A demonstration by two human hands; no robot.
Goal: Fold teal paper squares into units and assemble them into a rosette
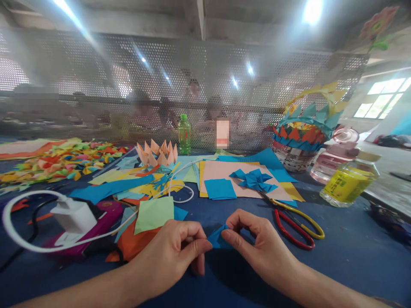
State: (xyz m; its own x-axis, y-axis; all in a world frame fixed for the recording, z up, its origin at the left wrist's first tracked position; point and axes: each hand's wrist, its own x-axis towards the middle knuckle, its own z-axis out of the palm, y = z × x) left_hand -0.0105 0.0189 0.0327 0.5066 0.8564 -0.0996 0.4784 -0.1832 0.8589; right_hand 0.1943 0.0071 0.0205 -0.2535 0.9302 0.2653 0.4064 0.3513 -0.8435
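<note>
Between my two hands is a small folded piece of blue paper [218,238], held just above the dark blue table. My left hand [181,246] pinches its left corner between thumb and fingers. The right side of the paper is pinched by my right hand [253,239]. Beyond it lie a stack of blue paper squares [220,189] and a pile of folded blue pieces [256,179], both on pink sheets [221,169]. Scissors [297,226] with red and yellow handles rest to the right of my right hand. A light green square [154,214] lies by my left hand.
A purple power strip [111,216] with a white charger [73,217] and cable stands left. Farther back are a peach paper crown shape [158,155], a green bottle [184,134] and a heap of coloured pieces [61,160]. At right are a paper basket [297,147] and a yellow-labelled bottle [348,182].
</note>
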